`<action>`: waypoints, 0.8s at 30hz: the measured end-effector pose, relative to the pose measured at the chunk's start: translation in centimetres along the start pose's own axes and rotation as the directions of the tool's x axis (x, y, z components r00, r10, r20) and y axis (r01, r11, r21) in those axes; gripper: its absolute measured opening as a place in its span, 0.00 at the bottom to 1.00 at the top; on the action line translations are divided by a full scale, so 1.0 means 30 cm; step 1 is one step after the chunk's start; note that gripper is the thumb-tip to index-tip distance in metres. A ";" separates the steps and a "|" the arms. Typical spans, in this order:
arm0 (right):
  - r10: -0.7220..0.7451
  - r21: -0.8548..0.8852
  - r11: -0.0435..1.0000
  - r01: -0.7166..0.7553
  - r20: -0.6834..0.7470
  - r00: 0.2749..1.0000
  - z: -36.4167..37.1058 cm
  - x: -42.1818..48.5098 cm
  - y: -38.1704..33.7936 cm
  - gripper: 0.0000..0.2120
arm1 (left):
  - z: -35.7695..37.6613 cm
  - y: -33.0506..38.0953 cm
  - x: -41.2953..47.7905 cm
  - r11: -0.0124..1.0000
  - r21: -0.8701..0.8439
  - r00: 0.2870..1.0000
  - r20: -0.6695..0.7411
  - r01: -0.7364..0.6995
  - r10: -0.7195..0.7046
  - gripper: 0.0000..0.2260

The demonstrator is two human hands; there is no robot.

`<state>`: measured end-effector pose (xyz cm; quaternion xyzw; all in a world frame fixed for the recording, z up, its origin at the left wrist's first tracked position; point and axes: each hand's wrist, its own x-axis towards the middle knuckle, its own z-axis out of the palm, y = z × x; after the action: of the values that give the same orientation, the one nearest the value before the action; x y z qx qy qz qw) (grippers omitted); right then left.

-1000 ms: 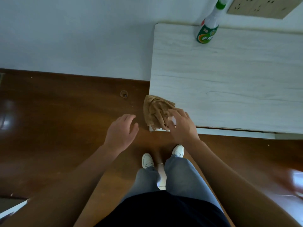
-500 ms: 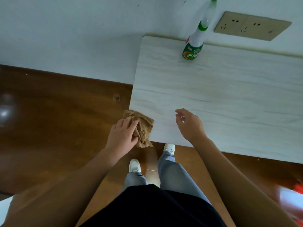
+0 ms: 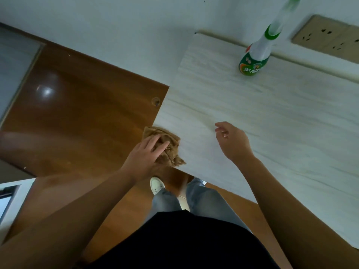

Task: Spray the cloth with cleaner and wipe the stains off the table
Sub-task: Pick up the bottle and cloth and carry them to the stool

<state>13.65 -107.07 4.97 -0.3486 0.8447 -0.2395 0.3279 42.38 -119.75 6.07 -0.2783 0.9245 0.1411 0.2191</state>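
Head view: gripping crumpled brown cloth (image 3: 171,152) with left hand (image 3: 144,154) at near left corner of table (image 3: 272,123), cloth partly overhanging the edge. Hovering right hand (image 3: 233,142) over tabletop, fingers loosely curled, holding nothing. Standing upright at far edge against wall (image 3: 116,26), well apart from both hands: spray bottle (image 3: 254,63).

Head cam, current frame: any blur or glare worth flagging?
Head view: motion blur smears the spray bottle, worst at its top; a glare spot sits on the wooden floor; the table grain looks soft; the left hand on the brown cloth is fairly sharp.
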 end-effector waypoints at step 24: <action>0.074 0.277 0.960 0.035 -0.374 0.925 -0.377 0.551 -0.021 0.41 | -0.126 0.156 0.132 0.827 -0.494 0.909 -0.157 0.267 -0.387 0.13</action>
<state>-3.19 -117.81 6.56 -0.2374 0.8536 -0.4154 0.2059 35.48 -119.22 8.06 -0.4932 0.8220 0.2806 0.0492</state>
